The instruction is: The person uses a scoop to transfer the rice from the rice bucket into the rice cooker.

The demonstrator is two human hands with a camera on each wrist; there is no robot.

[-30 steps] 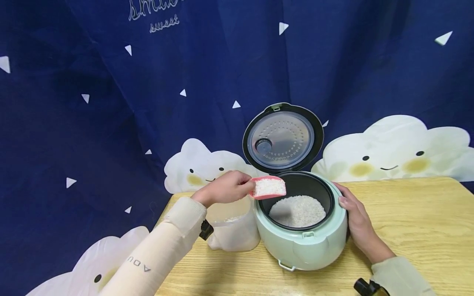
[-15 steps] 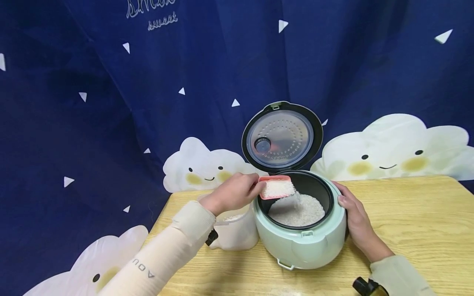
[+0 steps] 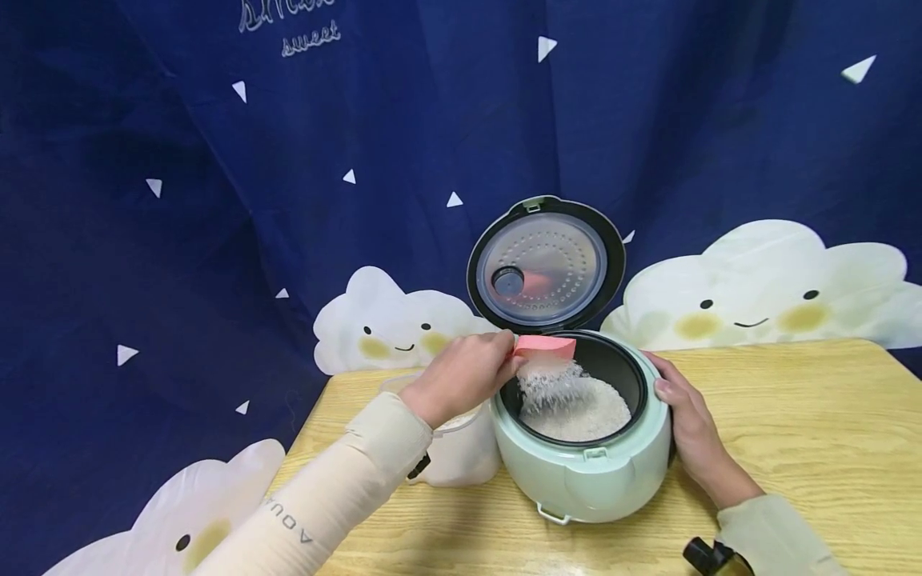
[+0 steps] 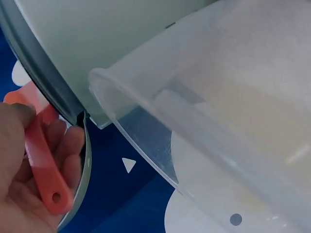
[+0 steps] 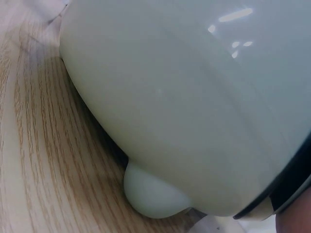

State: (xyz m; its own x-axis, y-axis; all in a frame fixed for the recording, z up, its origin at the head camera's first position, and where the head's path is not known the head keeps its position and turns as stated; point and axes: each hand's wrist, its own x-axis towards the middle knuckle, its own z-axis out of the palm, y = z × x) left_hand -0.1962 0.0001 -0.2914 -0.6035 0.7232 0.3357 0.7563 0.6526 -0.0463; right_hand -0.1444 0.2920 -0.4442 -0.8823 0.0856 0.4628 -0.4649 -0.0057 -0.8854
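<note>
My left hand (image 3: 461,372) grips the handle of a pink-red scoop (image 3: 549,346), held tipped over the pot of a mint-green rice cooker (image 3: 587,484). White rice (image 3: 547,387) streams off the scoop onto the heap of rice (image 3: 608,408) inside the dark inner pot. In the left wrist view the scoop's handle (image 4: 47,170), with a hole at its end, lies across the curled fingers (image 4: 70,143). My right hand (image 3: 695,428) rests against the cooker's right side, thumb at the rim; the right wrist view shows mostly the cooker's wall (image 5: 165,102).
The cooker's lid (image 3: 569,240) stands raised at the back. A translucent plastic container (image 3: 461,460) stands close on the cooker's left, partly behind my left forearm. Both are on a wooden table (image 3: 814,424), with a dark blue cloud-print curtain (image 3: 403,144) behind it.
My left hand has moved right with the scoop and tipped it over; the rice that lay in it now pours into the pot. The right hand has stayed on the cooker.
</note>
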